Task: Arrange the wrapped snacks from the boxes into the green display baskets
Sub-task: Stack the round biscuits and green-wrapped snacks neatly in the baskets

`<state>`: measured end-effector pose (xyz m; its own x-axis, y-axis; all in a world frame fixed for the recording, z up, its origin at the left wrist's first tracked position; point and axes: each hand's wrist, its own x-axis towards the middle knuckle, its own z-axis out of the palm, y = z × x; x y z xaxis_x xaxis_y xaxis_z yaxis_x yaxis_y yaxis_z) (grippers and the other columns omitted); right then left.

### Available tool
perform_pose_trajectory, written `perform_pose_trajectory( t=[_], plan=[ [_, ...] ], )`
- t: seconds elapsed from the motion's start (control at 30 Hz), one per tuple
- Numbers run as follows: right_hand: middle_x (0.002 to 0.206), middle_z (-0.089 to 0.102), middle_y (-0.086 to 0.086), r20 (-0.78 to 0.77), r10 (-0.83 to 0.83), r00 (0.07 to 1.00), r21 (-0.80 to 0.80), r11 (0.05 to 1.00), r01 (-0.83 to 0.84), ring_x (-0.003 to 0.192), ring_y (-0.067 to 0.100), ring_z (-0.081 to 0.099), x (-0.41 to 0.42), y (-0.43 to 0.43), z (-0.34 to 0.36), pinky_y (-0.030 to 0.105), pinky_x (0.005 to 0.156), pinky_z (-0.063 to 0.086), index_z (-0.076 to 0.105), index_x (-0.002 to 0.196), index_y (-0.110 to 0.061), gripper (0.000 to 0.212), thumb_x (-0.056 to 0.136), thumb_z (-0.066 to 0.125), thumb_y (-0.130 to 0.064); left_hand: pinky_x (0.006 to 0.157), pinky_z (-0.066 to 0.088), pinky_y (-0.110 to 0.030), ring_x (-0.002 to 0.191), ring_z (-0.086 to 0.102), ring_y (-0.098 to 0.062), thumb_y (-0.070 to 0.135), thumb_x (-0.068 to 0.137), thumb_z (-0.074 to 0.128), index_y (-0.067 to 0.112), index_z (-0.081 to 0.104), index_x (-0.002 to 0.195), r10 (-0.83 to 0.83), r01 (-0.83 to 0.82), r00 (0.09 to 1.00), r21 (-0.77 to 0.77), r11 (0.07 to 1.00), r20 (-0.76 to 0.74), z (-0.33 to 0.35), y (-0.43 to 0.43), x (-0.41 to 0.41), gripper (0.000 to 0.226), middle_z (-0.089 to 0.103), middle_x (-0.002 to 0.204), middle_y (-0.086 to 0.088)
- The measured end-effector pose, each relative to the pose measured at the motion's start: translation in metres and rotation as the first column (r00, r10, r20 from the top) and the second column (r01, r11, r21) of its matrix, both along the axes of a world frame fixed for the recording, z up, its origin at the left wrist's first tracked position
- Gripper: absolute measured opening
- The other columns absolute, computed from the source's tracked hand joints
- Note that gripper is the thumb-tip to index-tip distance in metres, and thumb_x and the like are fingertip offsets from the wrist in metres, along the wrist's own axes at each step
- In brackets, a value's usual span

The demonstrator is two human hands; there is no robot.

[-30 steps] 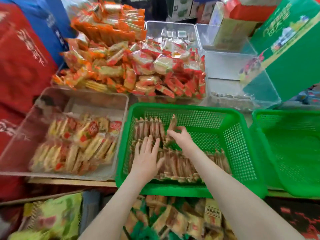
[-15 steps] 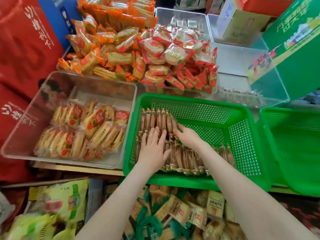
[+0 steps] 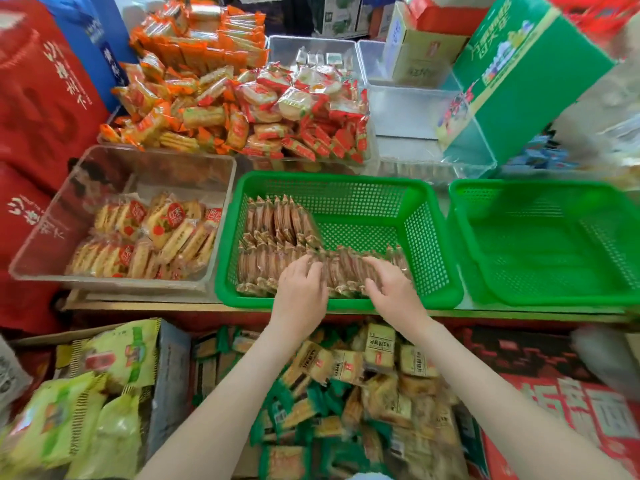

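Meanwhile, at a shop counter point(image 3: 519, 314), left hand point(image 3: 299, 294), grip unclear, and relaxed right hand point(image 3: 396, 292) rest on wrapped snacks point(image 3: 346, 268) at six o'clock in a green basket point(image 3: 346, 177); second basket point(image 3: 540, 184) at three

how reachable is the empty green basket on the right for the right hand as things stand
Probably yes: the right hand rests on the snack row in the middle basket, and the empty basket sits directly beside it, open-topped, with nothing visible between them.
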<state>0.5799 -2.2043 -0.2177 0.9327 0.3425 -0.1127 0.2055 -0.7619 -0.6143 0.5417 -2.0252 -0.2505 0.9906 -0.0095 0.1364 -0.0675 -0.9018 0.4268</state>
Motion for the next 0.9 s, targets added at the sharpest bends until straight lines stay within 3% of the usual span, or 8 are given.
perform_pose_trajectory(
  t=[0.2,0.3,0.37,0.47,0.53,0.7,0.77,0.9],
  plan=[
    [0.134,0.052,0.006,0.077,-0.119,0.990,0.032,0.993,0.116,0.128,0.022,0.044,-0.072,-0.093,-0.011,0.033,0.109,0.031,0.047,0.137,-0.010,0.043,0.095,0.052,-0.008,0.085,0.053,-0.047,0.102,0.061,-0.041,0.005,0.076,0.072,-0.003,0.066,0.108,-0.148,0.139,0.987,0.138,0.981,0.057,0.010,-0.065,-0.053,0.034,0.062,0.112,-0.025],
    [0.135,0.051,0.006,0.028,-0.135,0.990,0.019,0.991,0.134,0.129,0.023,0.042,-0.104,-0.129,-0.025,0.035,0.108,0.032,0.043,0.140,-0.011,0.044,0.096,0.050,-0.009,0.083,0.053,-0.048,0.103,0.060,-0.043,0.012,0.084,0.062,0.000,0.064,0.114,-0.173,0.177,0.984,0.142,0.974,-0.035,-0.005,-0.084,-0.083,0.032,0.060,0.117,-0.025],
    [0.141,0.045,0.005,-0.038,-0.095,0.995,-0.028,0.995,0.094,0.134,0.022,0.036,-0.123,-0.144,-0.037,0.034,0.110,0.029,0.036,0.144,-0.012,0.048,0.098,0.048,-0.014,0.090,0.049,-0.052,0.114,0.055,-0.044,0.019,0.088,0.062,0.005,0.062,0.123,-0.140,0.163,0.979,0.155,0.974,-0.150,-0.020,-0.092,-0.103,0.037,0.055,0.129,-0.026],
    [0.149,0.036,0.003,-0.111,-0.026,0.993,-0.078,0.997,0.017,0.140,0.018,0.027,-0.149,-0.159,-0.058,0.033,0.115,0.023,0.027,0.149,-0.015,0.053,0.100,0.046,-0.020,0.112,0.027,-0.051,0.140,0.028,-0.037,0.039,0.099,0.045,0.018,0.040,0.145,-0.075,0.152,0.937,0.206,0.967,-0.341,-0.036,-0.103,-0.134,0.051,0.029,0.152,-0.020],
    [0.150,0.034,0.003,-0.117,0.043,0.992,-0.115,0.992,-0.057,0.141,0.017,0.024,-0.167,-0.166,-0.073,0.035,0.116,0.019,0.023,0.151,-0.019,0.056,0.100,0.045,-0.025,0.117,0.014,-0.045,0.146,0.014,-0.030,0.045,0.102,0.032,0.023,0.022,0.152,-0.051,0.166,0.913,0.254,0.953,-0.404,-0.045,-0.109,-0.149,0.056,0.016,0.158,-0.013],
    [0.159,0.016,-0.003,-0.148,0.264,0.953,-0.300,0.906,-0.298,0.147,0.015,0.008,-0.207,-0.176,-0.114,0.036,0.116,0.004,0.009,0.154,-0.026,0.059,0.102,0.036,-0.034,0.118,0.011,-0.043,0.147,0.011,-0.029,0.041,0.102,0.035,0.020,0.005,0.155,-0.012,0.122,0.923,0.261,0.958,-0.385,-0.063,-0.121,-0.170,0.064,0.005,0.160,-0.014],
    [0.160,0.017,-0.004,-0.134,0.275,0.952,-0.325,0.895,-0.305,0.148,0.014,0.007,-0.218,-0.181,-0.126,0.037,0.117,0.003,0.012,0.153,-0.023,0.057,0.102,0.036,-0.033,0.118,0.014,-0.046,0.146,0.014,-0.032,0.036,0.101,0.041,0.017,0.008,0.154,-0.005,0.097,0.939,0.250,0.963,-0.345,-0.072,-0.124,-0.176,0.066,0.008,0.159,-0.017],
    [0.159,0.018,-0.003,-0.124,0.211,0.969,-0.318,0.917,-0.241,0.148,0.015,0.009,-0.234,-0.188,-0.130,0.038,0.118,0.006,0.016,0.153,-0.018,0.058,0.101,0.038,-0.033,0.111,0.027,-0.052,0.138,0.031,-0.041,0.024,0.093,0.058,0.006,0.032,0.148,-0.028,0.084,0.969,0.221,0.972,-0.245,-0.074,-0.134,-0.184,0.063,0.028,0.151,-0.025]
  ],
)
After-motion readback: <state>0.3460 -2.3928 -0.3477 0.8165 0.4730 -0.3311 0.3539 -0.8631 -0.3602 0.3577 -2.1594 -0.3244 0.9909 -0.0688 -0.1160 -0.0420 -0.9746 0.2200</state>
